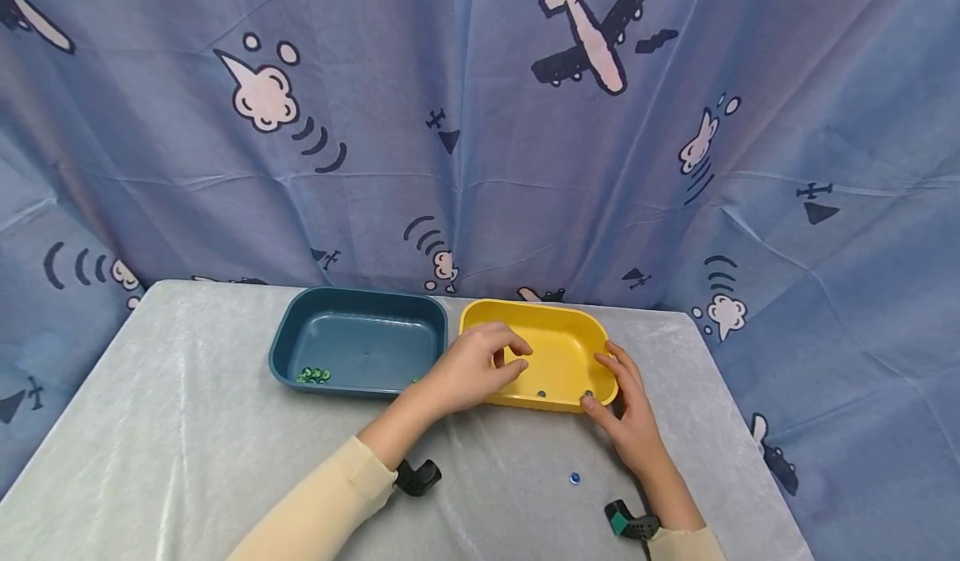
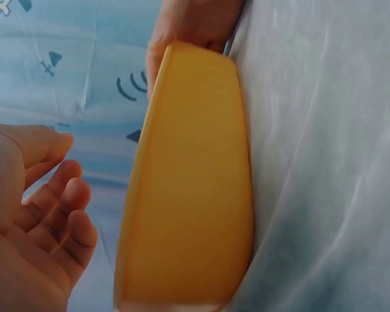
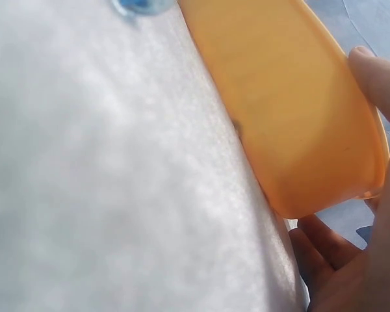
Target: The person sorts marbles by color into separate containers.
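My left hand [image 1: 467, 371] hovers over the left part of a yellow plastic tray [image 1: 558, 353]. Its thumb and loosely bent fingers stand apart, with nothing visible between them in the left wrist view. At the tray's right end, my right hand [image 1: 632, 423] grips the wall, with the thumb [image 3: 377, 81] at the rim and fingers [image 3: 322, 244] around the end. Inside the tray, near its front wall, lie two small dark blue marbles [image 1: 542, 393]. Another blue marble [image 1: 574, 478] lies on the cloth in front, between the two wrists.
A teal tray [image 1: 367, 346] stands left of the yellow one, with several green marbles [image 1: 313, 375] at its front left corner and something green near its front right. Behind the cloth-covered table [image 1: 225, 461] hangs a blue patterned curtain [image 1: 390, 127]. Both wrists wear black devices.
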The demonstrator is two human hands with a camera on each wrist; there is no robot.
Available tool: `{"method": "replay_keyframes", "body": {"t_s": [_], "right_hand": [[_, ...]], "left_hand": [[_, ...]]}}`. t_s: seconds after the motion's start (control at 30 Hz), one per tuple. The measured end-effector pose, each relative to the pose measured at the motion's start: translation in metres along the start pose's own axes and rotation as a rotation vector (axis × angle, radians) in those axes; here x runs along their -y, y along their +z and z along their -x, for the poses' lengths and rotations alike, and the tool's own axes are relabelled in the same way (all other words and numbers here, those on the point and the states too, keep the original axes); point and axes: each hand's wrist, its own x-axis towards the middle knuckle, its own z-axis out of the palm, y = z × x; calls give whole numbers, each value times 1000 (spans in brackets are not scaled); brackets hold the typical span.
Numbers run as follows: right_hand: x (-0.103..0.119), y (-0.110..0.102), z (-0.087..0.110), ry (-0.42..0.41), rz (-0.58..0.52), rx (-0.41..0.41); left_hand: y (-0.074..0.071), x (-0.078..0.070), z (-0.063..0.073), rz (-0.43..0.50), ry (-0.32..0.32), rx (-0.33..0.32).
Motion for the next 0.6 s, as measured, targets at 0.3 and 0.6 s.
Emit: {"method": "replay_keyframes", "body": {"t_s": [0.3, 0.6], "right_hand": [[4, 1, 1, -2, -2, -11], [4, 1, 0, -13, -21, -7]], "left_hand": [[8, -17, 7, -19, 53, 42], [26, -33, 17, 17, 141, 90]]}}
